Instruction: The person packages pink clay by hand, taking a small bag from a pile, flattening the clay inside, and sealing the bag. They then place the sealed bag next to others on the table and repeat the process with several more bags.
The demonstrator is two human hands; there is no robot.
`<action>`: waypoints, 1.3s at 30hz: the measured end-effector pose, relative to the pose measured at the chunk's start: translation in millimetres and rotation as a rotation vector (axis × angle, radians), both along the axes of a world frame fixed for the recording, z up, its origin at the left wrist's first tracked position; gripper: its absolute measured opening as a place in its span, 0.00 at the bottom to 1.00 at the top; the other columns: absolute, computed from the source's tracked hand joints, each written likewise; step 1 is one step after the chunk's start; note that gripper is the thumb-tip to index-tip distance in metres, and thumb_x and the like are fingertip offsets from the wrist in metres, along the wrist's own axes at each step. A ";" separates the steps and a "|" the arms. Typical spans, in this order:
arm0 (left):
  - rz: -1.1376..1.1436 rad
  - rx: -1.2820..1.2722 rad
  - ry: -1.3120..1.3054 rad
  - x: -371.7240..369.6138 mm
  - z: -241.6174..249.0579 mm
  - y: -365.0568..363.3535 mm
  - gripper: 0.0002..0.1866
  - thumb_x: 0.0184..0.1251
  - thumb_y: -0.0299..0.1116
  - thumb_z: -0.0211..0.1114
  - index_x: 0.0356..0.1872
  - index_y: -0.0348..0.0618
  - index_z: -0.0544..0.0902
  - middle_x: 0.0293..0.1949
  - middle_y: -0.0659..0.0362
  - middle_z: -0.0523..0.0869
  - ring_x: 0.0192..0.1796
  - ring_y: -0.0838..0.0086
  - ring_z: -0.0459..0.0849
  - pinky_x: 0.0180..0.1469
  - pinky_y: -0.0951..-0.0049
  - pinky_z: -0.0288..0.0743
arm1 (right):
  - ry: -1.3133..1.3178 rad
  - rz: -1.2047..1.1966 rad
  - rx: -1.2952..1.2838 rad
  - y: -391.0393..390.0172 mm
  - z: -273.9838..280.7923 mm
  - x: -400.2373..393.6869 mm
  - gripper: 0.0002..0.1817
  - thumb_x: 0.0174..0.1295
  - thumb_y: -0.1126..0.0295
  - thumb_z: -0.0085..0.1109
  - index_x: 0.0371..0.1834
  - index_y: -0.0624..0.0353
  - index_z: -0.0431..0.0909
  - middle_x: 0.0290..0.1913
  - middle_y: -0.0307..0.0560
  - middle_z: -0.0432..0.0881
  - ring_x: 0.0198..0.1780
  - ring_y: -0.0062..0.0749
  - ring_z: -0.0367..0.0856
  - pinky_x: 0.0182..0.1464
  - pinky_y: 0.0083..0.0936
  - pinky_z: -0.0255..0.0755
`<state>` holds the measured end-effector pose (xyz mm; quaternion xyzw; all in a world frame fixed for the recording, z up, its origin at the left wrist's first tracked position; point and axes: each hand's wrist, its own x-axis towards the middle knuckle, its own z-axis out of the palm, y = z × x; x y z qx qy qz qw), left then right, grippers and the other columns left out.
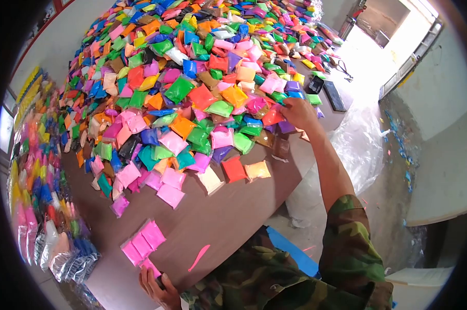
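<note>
My right hand (299,113) reaches to the right side of a big heap of small coloured packets (192,93), its fingers closed at a red packet (273,116) and purple ones; what it grips is hidden. Near the table's front edge, my left hand (158,289) touches a bright pink packet (150,267), its fingers bent beside it; their grip is unclear. Just above that hand several pink packets (144,242) lie side by side. A pink plastic tool (199,257) rests on the brown table (233,212).
Long strips of filled coloured bags (42,191) hang at the left. A black tray (335,96) lies on the table's right side. Clear plastic sheeting (355,147) is beside my right forearm. A bright doorway (370,46) stands at the back right.
</note>
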<state>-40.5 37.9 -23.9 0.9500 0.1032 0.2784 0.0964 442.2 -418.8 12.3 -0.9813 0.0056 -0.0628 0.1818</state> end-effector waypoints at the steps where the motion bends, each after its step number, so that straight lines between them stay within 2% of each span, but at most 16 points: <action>1: -0.002 -0.007 -0.001 -0.8 -0.7 0.0 0.18 0.80 0.34 0.71 0.57 0.25 0.87 0.60 0.36 0.89 0.62 0.39 0.88 0.66 0.45 0.84 | 0.007 0.027 0.012 -3.3 -1.6 3.2 0.20 0.62 0.54 0.74 0.53 0.51 0.93 0.45 0.55 0.94 0.49 0.55 0.93 0.53 0.49 0.83; 5: -0.024 -0.017 -0.023 1.9 -0.2 -0.3 0.18 0.79 0.33 0.72 0.57 0.24 0.87 0.60 0.35 0.89 0.62 0.39 0.88 0.66 0.44 0.84 | 0.021 0.067 0.089 -19.9 4.4 4.6 0.19 0.58 0.55 0.76 0.50 0.52 0.94 0.41 0.52 0.94 0.45 0.49 0.93 0.50 0.44 0.84; 8: -0.018 -0.019 -0.021 1.7 0.0 -0.8 0.19 0.79 0.33 0.72 0.57 0.24 0.87 0.60 0.34 0.89 0.63 0.38 0.88 0.67 0.44 0.84 | -0.116 -0.053 0.352 -30.9 3.1 -9.3 0.18 0.56 0.59 0.77 0.48 0.56 0.93 0.38 0.49 0.92 0.41 0.39 0.92 0.46 0.38 0.83; 9: -0.015 -0.021 -0.022 0.7 -2.1 0.0 0.19 0.78 0.34 0.72 0.57 0.24 0.87 0.60 0.34 0.89 0.63 0.38 0.88 0.67 0.44 0.84 | -0.147 -0.066 0.549 -28.5 6.4 -23.7 0.18 0.58 0.65 0.76 0.50 0.60 0.91 0.37 0.44 0.90 0.38 0.28 0.88 0.42 0.30 0.81; 10: -0.010 -0.025 -0.023 -1.2 -5.1 0.5 0.19 0.78 0.34 0.73 0.57 0.24 0.87 0.60 0.34 0.89 0.63 0.38 0.88 0.67 0.44 0.84 | -0.115 -0.074 0.697 -22.6 14.9 -41.2 0.18 0.60 0.66 0.75 0.53 0.61 0.90 0.38 0.43 0.90 0.38 0.26 0.87 0.42 0.29 0.81; 12: 0.033 -0.097 0.058 -13.6 -19.5 7.8 0.21 0.77 0.31 0.69 0.63 0.25 0.83 0.67 0.36 0.84 0.69 0.37 0.81 0.73 0.41 0.74 | -0.038 -0.085 0.997 -3.1 31.3 -77.3 0.19 0.65 0.69 0.73 0.57 0.63 0.87 0.40 0.40 0.90 0.38 0.22 0.86 0.41 0.25 0.81; 13: 0.058 -0.128 0.102 -20.3 -24.8 10.5 0.22 0.76 0.29 0.67 0.65 0.26 0.81 0.70 0.37 0.82 0.73 0.37 0.78 0.76 0.40 0.69 | -0.009 -0.040 1.153 6.6 31.3 -93.8 0.19 0.68 0.70 0.72 0.60 0.63 0.85 0.42 0.39 0.90 0.37 0.22 0.85 0.41 0.24 0.81; 14: 0.057 -0.138 0.101 -21.5 -24.6 10.0 0.22 0.75 0.29 0.67 0.65 0.26 0.81 0.70 0.37 0.82 0.73 0.37 0.78 0.76 0.40 0.69 | 0.022 0.004 1.312 17.1 29.3 -109.6 0.19 0.72 0.70 0.70 0.63 0.63 0.83 0.44 0.38 0.90 0.36 0.21 0.85 0.40 0.22 0.82; 17: 0.056 -0.128 0.097 -17.1 -19.4 6.7 0.23 0.73 0.26 0.67 0.65 0.27 0.82 0.70 0.37 0.82 0.73 0.37 0.78 0.77 0.41 0.70 | 0.168 0.052 1.544 57.5 20.6 -152.1 0.18 0.74 0.70 0.71 0.63 0.64 0.82 0.45 0.39 0.90 0.37 0.21 0.86 0.40 0.24 0.84; 21: 0.066 -0.122 0.083 -17.2 -16.4 4.3 0.24 0.72 0.30 0.70 0.66 0.30 0.83 0.71 0.40 0.83 0.74 0.37 0.77 0.77 0.40 0.70 | 0.298 0.122 1.727 108.0 7.2 -192.2 0.20 0.72 0.71 0.75 0.63 0.64 0.83 0.45 0.40 0.91 0.38 0.21 0.87 0.39 0.23 0.84; 27: 0.038 -0.027 0.006 -24.2 -18.3 6.8 0.24 0.74 0.36 0.72 0.64 0.31 0.84 0.70 0.41 0.83 0.72 0.37 0.79 0.75 0.42 0.72 | 0.515 0.217 1.733 171.4 -16.0 -249.0 0.17 0.71 0.74 0.76 0.59 0.65 0.85 0.43 0.40 0.92 0.37 0.19 0.87 0.38 0.22 0.84; 30: 0.017 -0.106 -0.076 -8.7 12.0 -15.7 0.25 0.73 0.38 0.74 0.63 0.32 0.85 0.66 0.42 0.86 0.66 0.40 0.83 0.70 0.45 0.76 | 0.649 0.270 1.722 205.4 -19.1 -286.6 0.16 0.72 0.76 0.74 0.60 0.66 0.84 0.42 0.39 0.91 0.36 0.17 0.85 0.37 0.20 0.81; 32: -0.059 -0.385 -0.112 9.4 30.7 -32.0 0.25 0.71 0.37 0.76 0.64 0.32 0.85 0.61 0.45 0.88 0.59 0.45 0.87 0.62 0.50 0.82 | 0.772 0.307 1.695 225.3 -14.8 -308.7 0.15 0.73 0.77 0.74 0.59 0.66 0.84 0.41 0.38 0.90 0.36 0.15 0.84 0.37 0.20 0.80; 34: -0.030 -0.695 -0.075 24.1 44.1 -51.9 0.24 0.69 0.34 0.78 0.62 0.32 0.86 0.54 0.47 0.91 0.51 0.57 0.90 0.54 0.60 0.84 | 0.875 0.365 1.622 237.1 -14.7 -324.9 0.15 0.75 0.76 0.72 0.61 0.65 0.83 0.40 0.35 0.88 0.38 0.15 0.82 0.39 0.19 0.78; 37: 0.050 -1.016 0.121 36.6 51.6 -61.5 0.21 0.68 0.30 0.80 0.59 0.32 0.87 0.47 0.49 0.91 0.47 0.68 0.89 0.50 0.67 0.83 | 0.985 0.406 1.557 244.2 -11.2 -338.0 0.15 0.75 0.77 0.70 0.62 0.66 0.82 0.43 0.36 0.87 0.40 0.15 0.83 0.41 0.19 0.79; 39: 0.058 -1.166 0.111 33.6 42.1 -59.8 0.19 0.69 0.28 0.79 0.57 0.33 0.88 0.44 0.50 0.92 0.45 0.72 0.89 0.50 0.69 0.82 | 0.977 0.425 1.573 245.6 -11.9 -341.3 0.18 0.75 0.78 0.70 0.65 0.67 0.81 0.46 0.37 0.87 0.42 0.15 0.84 0.42 0.18 0.79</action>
